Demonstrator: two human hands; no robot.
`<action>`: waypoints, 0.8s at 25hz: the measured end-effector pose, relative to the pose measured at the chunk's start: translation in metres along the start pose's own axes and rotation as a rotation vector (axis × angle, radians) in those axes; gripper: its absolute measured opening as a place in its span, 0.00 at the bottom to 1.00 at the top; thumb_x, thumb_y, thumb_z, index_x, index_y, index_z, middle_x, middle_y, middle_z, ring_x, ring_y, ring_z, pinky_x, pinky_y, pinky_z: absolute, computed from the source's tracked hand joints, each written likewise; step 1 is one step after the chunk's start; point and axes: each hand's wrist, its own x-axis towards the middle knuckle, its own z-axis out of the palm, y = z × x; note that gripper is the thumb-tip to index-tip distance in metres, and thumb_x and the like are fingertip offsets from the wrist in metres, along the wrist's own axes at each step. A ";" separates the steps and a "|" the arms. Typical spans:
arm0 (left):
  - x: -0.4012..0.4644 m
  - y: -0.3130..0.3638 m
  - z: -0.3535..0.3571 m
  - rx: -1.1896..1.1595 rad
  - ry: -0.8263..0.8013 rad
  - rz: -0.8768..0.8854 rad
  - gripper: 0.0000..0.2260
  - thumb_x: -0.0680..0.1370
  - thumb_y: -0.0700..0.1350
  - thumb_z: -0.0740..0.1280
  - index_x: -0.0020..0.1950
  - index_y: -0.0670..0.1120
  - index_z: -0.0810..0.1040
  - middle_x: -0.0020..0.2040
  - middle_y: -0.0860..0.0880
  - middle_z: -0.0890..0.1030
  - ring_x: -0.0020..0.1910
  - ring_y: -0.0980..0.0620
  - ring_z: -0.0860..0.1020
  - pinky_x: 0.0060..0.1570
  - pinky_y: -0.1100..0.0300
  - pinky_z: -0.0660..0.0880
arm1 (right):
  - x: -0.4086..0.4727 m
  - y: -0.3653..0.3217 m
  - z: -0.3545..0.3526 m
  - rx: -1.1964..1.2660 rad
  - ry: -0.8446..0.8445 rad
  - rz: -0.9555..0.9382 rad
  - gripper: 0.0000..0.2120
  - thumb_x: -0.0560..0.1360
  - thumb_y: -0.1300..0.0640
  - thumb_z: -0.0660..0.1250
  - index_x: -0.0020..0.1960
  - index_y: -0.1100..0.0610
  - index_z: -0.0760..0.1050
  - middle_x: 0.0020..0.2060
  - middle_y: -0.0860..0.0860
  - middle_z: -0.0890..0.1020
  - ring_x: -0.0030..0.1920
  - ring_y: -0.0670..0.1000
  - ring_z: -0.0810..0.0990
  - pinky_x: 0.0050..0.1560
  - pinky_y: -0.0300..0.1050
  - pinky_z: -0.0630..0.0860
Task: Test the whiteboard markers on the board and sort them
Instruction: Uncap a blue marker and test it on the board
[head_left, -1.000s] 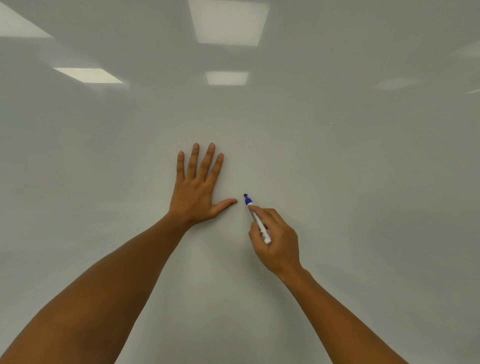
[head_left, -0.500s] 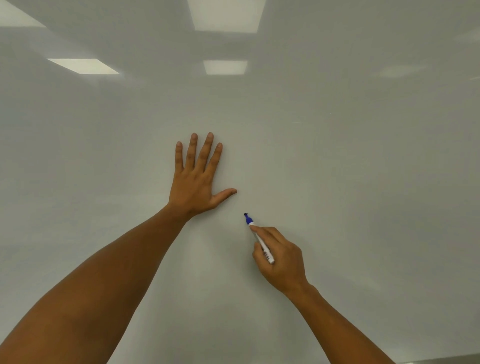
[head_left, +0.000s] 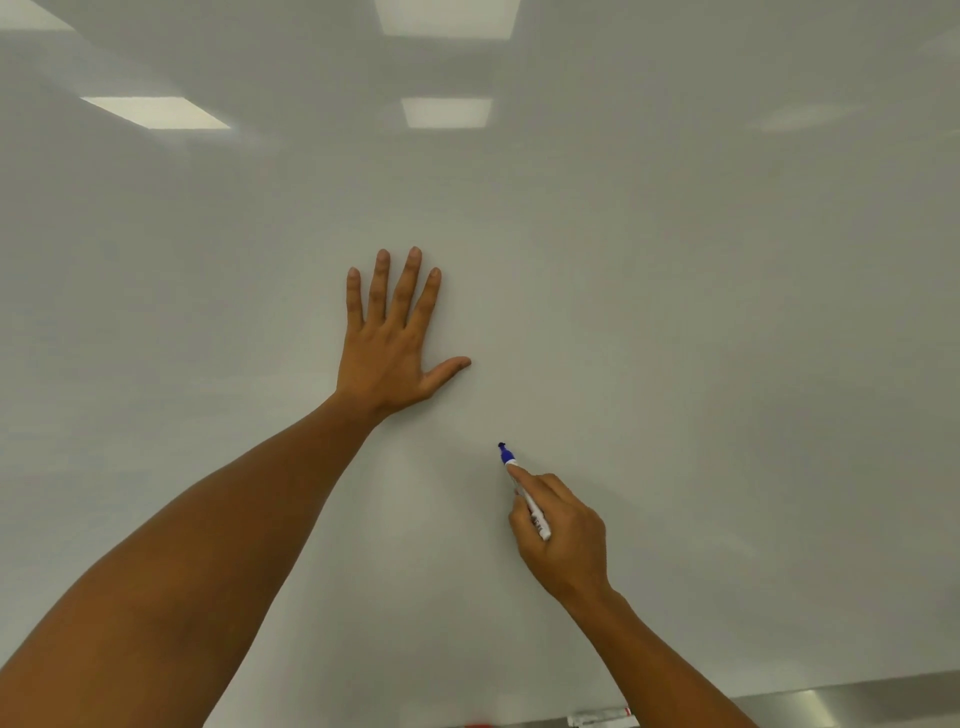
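Note:
A white whiteboard (head_left: 701, 312) fills almost the whole head view, and no ink mark shows on it. My left hand (head_left: 392, 343) lies flat against the board with straight, spread fingers. Lower right of it, my right hand (head_left: 563, 540) grips an uncapped blue marker (head_left: 522, 488) like a pen. The marker's dark tip points up and left at the board surface. Another marker (head_left: 597, 718) with a white barrel and a red end lies on the tray at the bottom edge.
A metal tray ledge (head_left: 841, 699) runs along the board's lower right edge. A small red object (head_left: 478, 724) peeks in at the bottom edge. Ceiling light panels (head_left: 447, 111) are reflected in the upper board.
My right hand has moved the blue marker down the board, away from my left thumb. The view has tilted down, bringing the tray ledge into sight. My left hand stays flat.

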 end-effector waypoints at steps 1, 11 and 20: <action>-0.001 0.001 0.000 -0.002 -0.002 -0.007 0.45 0.74 0.74 0.51 0.80 0.47 0.43 0.80 0.43 0.43 0.78 0.38 0.40 0.74 0.36 0.42 | -0.001 -0.001 -0.001 0.056 -0.022 0.049 0.18 0.76 0.52 0.61 0.63 0.50 0.80 0.42 0.42 0.82 0.35 0.44 0.78 0.33 0.35 0.75; -0.040 0.030 0.002 -0.041 -0.093 -0.119 0.37 0.78 0.66 0.52 0.80 0.48 0.45 0.80 0.42 0.41 0.78 0.37 0.40 0.74 0.35 0.44 | -0.017 -0.014 -0.047 0.635 -0.130 0.503 0.09 0.78 0.59 0.69 0.58 0.51 0.81 0.44 0.52 0.85 0.39 0.53 0.84 0.31 0.46 0.79; -0.129 0.101 0.014 -0.154 -0.238 -0.034 0.37 0.78 0.64 0.53 0.79 0.43 0.51 0.80 0.42 0.42 0.78 0.39 0.42 0.75 0.39 0.49 | -0.065 0.026 -0.078 0.319 -0.282 0.566 0.10 0.81 0.49 0.63 0.54 0.54 0.78 0.48 0.48 0.81 0.42 0.43 0.78 0.44 0.36 0.74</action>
